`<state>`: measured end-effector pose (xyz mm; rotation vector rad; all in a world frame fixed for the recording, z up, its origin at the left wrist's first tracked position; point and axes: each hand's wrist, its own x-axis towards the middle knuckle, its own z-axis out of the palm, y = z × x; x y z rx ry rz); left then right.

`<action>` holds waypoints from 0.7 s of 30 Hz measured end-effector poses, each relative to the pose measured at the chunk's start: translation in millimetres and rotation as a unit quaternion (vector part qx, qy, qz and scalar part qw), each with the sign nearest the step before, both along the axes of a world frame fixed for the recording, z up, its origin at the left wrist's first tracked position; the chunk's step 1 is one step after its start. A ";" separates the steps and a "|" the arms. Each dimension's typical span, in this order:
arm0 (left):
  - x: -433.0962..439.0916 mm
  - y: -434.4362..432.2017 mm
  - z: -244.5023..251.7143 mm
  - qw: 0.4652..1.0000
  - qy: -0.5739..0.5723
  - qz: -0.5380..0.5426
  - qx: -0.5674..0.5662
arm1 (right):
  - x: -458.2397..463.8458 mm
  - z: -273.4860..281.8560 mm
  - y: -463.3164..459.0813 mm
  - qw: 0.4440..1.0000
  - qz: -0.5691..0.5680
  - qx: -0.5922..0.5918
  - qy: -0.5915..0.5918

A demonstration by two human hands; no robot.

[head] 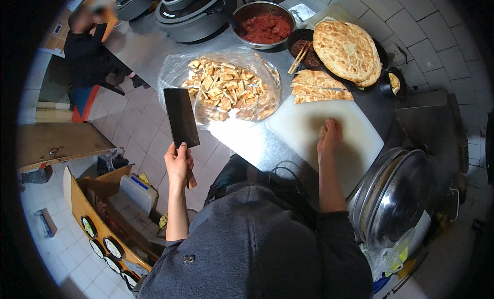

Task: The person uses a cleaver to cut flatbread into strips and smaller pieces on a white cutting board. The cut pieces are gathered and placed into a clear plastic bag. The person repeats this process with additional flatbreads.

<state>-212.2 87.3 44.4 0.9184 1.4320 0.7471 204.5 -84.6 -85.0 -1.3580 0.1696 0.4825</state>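
Observation:
My left hand (179, 164) grips the handle of a cleaver (181, 116), its broad dark blade raised left of the steel counter. On the white cutting board (355, 123) lies my right hand (330, 136), fingers bent down; whether anything is beneath them is hidden. Long cut strips of flatbread (322, 91) rest along the board's far edge. Beyond them, whole round flatbreads (347, 51) are stacked on a dark pan. A clear plastic bag (173, 73) full of small cut flatbread pieces (227, 84) spreads over the counter between the cleaver and the board.
Toward the back stand a steel bowl of red paste (266, 28), a dark bowl of sauce with chopsticks (299, 58) and a lidded electric pan (189, 21). Large round metal lids (399, 198) lean at the board's right. A person (87, 51) sits at the upper left.

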 end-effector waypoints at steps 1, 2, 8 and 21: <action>0.3 -0.5 0.5 1.000 0.003 -0.001 0.002 | -3.8 8.7 20.2 0.992 0.087 0.064 0.063; 1.3 -0.8 0.9 1.000 0.003 -0.002 0.003 | -13.8 18.2 45.0 0.989 0.126 0.061 0.055; 4.4 -3.2 4.7 0.999 -0.025 -0.024 0.013 | -110.5 99.7 193.6 0.918 0.350 0.188 0.019; -3.6 -15.4 -6.6 0.998 -0.004 -0.060 0.026 | -29.7 -0.6 -23.4 0.822 0.159 -0.243 -0.490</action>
